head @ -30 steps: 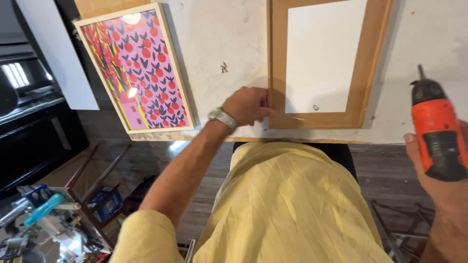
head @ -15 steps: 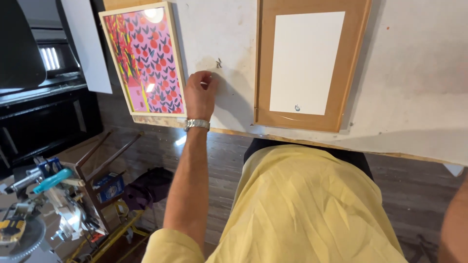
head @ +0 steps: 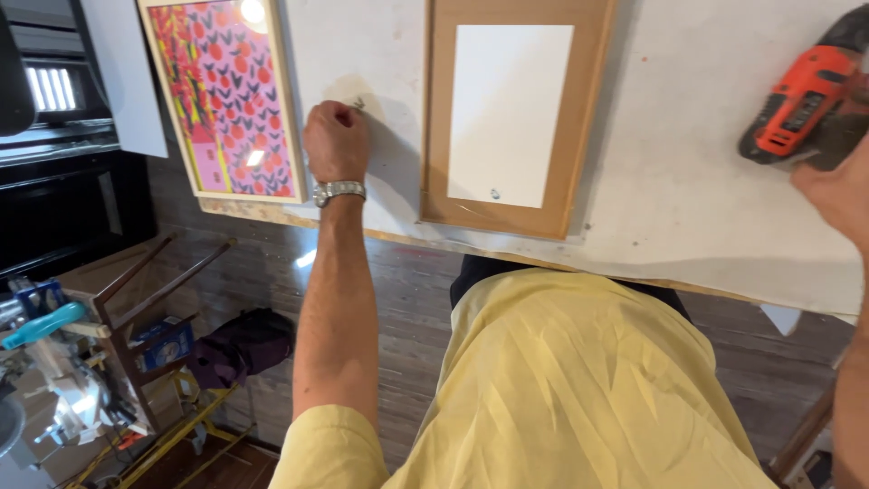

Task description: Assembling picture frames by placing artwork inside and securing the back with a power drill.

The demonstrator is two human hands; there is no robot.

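The left hand (head: 335, 140), fingers curled together as if pinching small dark hardware (head: 358, 103) at its one o'clock, rests beside the backless wooden picture frame (head: 516, 118), while the right hand (head: 837, 186) grips the orange-and-black cordless drill (head: 797, 100) ready.

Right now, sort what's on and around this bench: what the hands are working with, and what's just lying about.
In hand:
- left hand, closed beside small hardware
- right hand on the orange drill
- wooden frame back between them

Lying about:
- colourful framed picture
- mitre saw
- dark bag
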